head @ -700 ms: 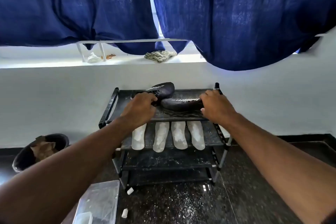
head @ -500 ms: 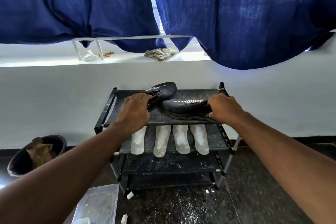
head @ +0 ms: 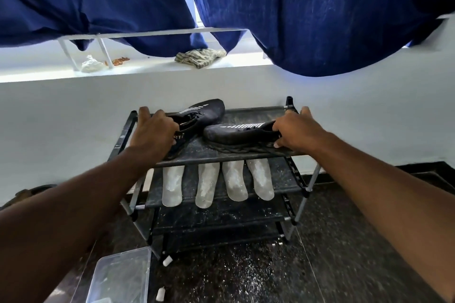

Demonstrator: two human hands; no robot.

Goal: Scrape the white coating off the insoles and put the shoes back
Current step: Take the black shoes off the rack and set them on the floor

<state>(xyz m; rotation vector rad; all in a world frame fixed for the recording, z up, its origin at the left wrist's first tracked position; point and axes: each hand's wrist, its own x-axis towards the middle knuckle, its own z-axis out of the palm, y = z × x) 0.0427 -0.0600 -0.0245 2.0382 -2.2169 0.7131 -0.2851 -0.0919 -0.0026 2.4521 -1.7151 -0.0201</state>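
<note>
Two black shoes with white stripes lie on the top shelf of a black shoe rack [head: 248, 112]. The left shoe [head: 204, 112] points away to the right, and my left hand [head: 154, 131] lies over its heel end with fingers wrapped across it. The right shoe [head: 236, 131] lies on its side, toe pointing left. My right hand [head: 296, 130] holds its heel, thumb underneath and fingers over the top. Several white-coated insoles [head: 206, 184] lie side by side on the second shelf, their front ends sticking out past the shelf edge.
A clear plastic container [head: 120, 275] sits on the dark floor at lower left, with small white pieces [head: 167, 260] and white dust around it. A dark bowl [head: 27, 194] stands at far left. Blue curtains [head: 320, 19] hang over a sill with a folded cloth [head: 199, 56].
My view has come closer to the rack. My left hand slid back to the left shoe's heel, and my right hand shifted right toward the rack's corner. Both shoes stayed on the top shelf.
</note>
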